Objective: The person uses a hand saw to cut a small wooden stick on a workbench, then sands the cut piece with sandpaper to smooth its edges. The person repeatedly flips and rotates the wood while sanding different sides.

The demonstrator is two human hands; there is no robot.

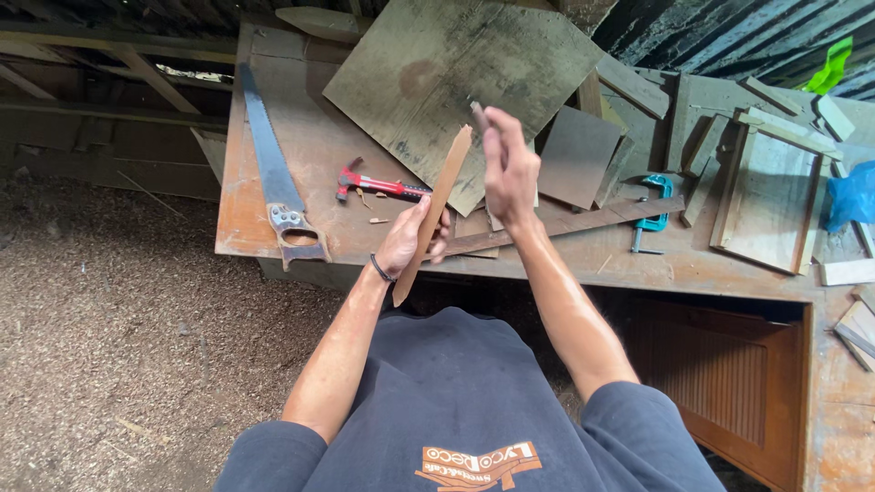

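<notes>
My left hand (412, 239) grips a narrow wooden strip (437, 206) near its lower half; the strip stands tilted, its upper end over the workbench (264, 214). My right hand (509, 169) is raised right of the strip's top, fingers together and blurred, with a small thin object at the fingertips that I cannot make out. A red-handled hammer (374, 183) lies on the bench just left of the strip. Behind my hands lies a large dark plywood sheet (456, 73).
A handsaw (273, 173) lies along the bench's left side. A teal clamp (653, 205), a wooden frame (770, 196), offcuts and boards crowd the right. A blue bag (852, 196) sits at the far right. Sawdust covers the floor (109, 319) at left.
</notes>
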